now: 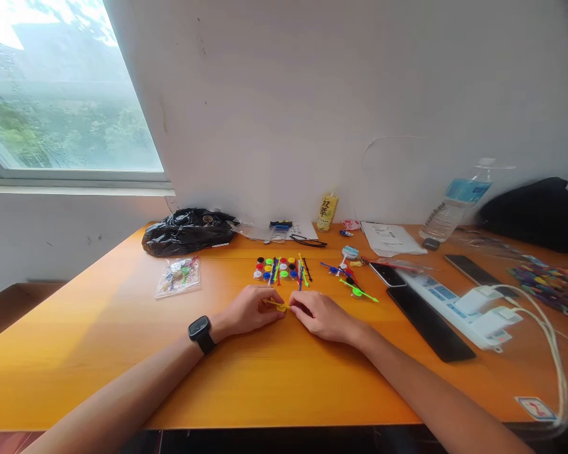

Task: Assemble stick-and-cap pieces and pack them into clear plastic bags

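Observation:
My left hand [252, 310] and my right hand [320, 315] rest on the orange table [123, 340] and meet at its middle. Both pinch a small yellow stick piece [277, 305] between their fingertips. Just beyond them lies a cluster of small coloured discs and thin sticks [282, 269]. More assembled stick-and-disc pieces [351, 280], blue, red and green, lie to the right of the cluster. A black watch [201, 333] sits on my left wrist.
A clear bag of coloured parts [178, 276] and a black plastic bag [187, 231] lie at the left. At the right are a phone [387, 274], a black slab [428, 323], a white power strip with chargers [464, 309], a water bottle [457, 203], papers and a yellow carton [327, 212].

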Demonstrator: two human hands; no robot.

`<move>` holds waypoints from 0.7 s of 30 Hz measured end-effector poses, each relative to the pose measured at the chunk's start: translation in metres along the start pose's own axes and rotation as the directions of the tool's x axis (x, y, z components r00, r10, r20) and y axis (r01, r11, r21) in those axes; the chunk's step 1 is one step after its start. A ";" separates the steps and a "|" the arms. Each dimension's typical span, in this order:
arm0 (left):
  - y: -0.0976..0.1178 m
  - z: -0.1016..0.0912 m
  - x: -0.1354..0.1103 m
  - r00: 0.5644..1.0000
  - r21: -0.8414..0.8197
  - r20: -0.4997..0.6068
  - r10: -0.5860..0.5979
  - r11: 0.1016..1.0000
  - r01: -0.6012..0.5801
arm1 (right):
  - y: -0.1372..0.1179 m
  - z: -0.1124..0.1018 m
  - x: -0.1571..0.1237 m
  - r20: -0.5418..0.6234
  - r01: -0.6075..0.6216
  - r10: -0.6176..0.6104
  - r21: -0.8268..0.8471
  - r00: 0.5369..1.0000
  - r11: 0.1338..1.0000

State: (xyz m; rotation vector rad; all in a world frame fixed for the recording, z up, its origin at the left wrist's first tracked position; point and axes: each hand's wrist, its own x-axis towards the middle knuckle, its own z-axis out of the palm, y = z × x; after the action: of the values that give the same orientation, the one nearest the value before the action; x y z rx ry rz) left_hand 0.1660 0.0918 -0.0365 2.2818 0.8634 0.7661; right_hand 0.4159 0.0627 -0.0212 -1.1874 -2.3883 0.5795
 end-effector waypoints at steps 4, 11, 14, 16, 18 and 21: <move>0.001 0.000 0.001 1.000 0.006 0.000 0.022 1.000 -0.022 | -0.001 -0.001 0.000 0.005 0.012 -0.012 -0.023 1.000 1.000; 0.006 -0.002 0.002 0.999 -0.023 0.002 0.049 0.999 -0.049 | -0.002 -0.001 0.000 0.015 0.005 -0.004 -0.048 1.000 0.999; 0.009 -0.003 0.002 0.999 -0.026 0.010 0.041 0.999 -0.041 | -0.002 -0.001 0.000 0.016 0.007 -0.007 -0.052 1.000 0.999; 0.009 -0.003 0.003 0.999 -0.019 0.012 0.031 0.999 -0.031 | -0.002 -0.001 0.000 0.019 0.006 -0.005 -0.047 1.000 0.999; 0.008 -0.003 0.003 0.999 -0.014 0.019 0.029 0.999 -0.029 | -0.002 -0.001 0.000 0.019 0.007 -0.007 -0.044 1.000 0.999; 0.007 -0.003 0.003 0.999 -0.019 0.028 0.024 1.000 -0.023 | -0.002 -0.001 0.000 0.008 0.013 -0.013 -0.055 1.000 0.998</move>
State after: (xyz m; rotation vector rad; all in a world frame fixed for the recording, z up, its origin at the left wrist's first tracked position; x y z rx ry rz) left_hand 0.1688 0.0902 -0.0289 2.2848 0.8150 0.7474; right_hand 0.4152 0.0618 -0.0199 -1.1939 -2.4316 0.5179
